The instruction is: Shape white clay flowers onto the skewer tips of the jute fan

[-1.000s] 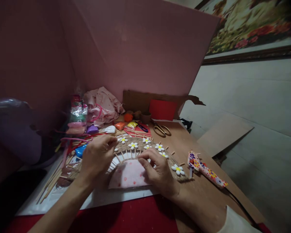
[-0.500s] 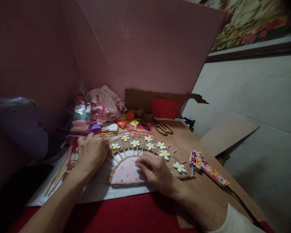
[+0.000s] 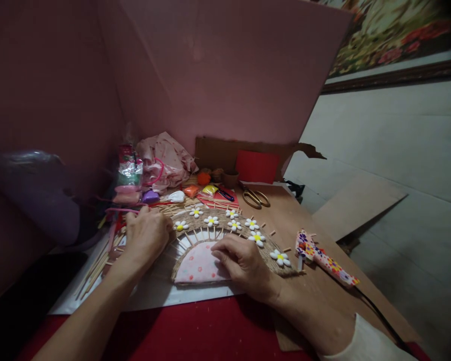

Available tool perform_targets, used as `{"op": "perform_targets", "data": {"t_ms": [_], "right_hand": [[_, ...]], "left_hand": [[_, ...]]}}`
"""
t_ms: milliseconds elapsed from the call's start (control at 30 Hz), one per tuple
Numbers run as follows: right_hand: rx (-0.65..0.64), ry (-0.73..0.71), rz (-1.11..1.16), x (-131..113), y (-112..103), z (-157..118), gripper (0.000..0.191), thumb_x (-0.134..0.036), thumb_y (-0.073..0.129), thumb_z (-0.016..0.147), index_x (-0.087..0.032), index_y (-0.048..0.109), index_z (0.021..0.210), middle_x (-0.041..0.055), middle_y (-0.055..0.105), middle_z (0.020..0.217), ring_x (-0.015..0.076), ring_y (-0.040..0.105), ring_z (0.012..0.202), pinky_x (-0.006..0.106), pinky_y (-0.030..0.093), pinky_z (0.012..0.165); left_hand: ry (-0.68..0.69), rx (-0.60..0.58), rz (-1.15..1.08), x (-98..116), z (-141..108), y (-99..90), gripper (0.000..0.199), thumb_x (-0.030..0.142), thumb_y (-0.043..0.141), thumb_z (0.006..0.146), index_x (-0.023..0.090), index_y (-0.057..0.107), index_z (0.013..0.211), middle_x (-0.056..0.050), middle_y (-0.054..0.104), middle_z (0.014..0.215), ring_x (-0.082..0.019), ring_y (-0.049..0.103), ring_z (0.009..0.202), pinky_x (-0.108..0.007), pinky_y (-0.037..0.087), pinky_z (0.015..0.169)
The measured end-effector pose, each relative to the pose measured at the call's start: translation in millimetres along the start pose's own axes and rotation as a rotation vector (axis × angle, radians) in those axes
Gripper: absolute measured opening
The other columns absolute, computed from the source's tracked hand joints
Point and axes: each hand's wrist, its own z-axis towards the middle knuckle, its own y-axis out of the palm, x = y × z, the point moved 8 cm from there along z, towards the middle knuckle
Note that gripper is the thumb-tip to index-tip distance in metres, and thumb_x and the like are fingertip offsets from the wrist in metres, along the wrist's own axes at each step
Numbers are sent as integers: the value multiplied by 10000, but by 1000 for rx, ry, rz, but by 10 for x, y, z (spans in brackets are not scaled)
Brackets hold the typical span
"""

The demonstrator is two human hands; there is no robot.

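Note:
A fan-shaped craft piece lies on a white sheet, with a twine-wrapped arch [image 3: 195, 221] bearing several white and yellow flowers, thin sticks and a pink patterned half circle [image 3: 197, 265]. My left hand [image 3: 148, 235] is at the arch's left end, its fingers bent and closed; their tips and anything in them are hidden. Over the right part of the half circle rests my right hand [image 3: 244, 263], thumb and index finger curled near each other. Whether it grips anything is too unclear to tell.
Behind the piece are golden-handled scissors [image 3: 255, 197], clay packets [image 3: 150, 196], a small brown pot [image 3: 230, 178] and red paper [image 3: 256, 166]. A flower-patterned glue gun [image 3: 325, 258] with a cord lies right. Loose sticks [image 3: 97, 268] lie left.
The whole view has shifted slightly, moving the scene a little to the right. Both hands keep nearly the same place on the craft piece.

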Motion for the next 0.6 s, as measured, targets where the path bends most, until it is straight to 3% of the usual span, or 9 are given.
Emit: {"op": "perform_targets", "data": {"t_ms": [133,600], "right_hand": [[-5,-6,-1,-4,3,-1,110,-168,538,842,-154,639,802,29,600,734,122,538,675,253,411,615],[-3,-23,-8,-22,-5,2,111,-170,528,845,-171,636,818,30,601,741,131,540,680,264,426,613]], "left_hand": [[0,19,-34,5,-1,19,233,186,484,716,202,692,614,-99,665,751,-283,501,822,-371,265,682],[69,53,-16,80,-19,-12,313,231,424,778,246,734,739,-119,684,845,-313,509,874,-390,252,672]]}}
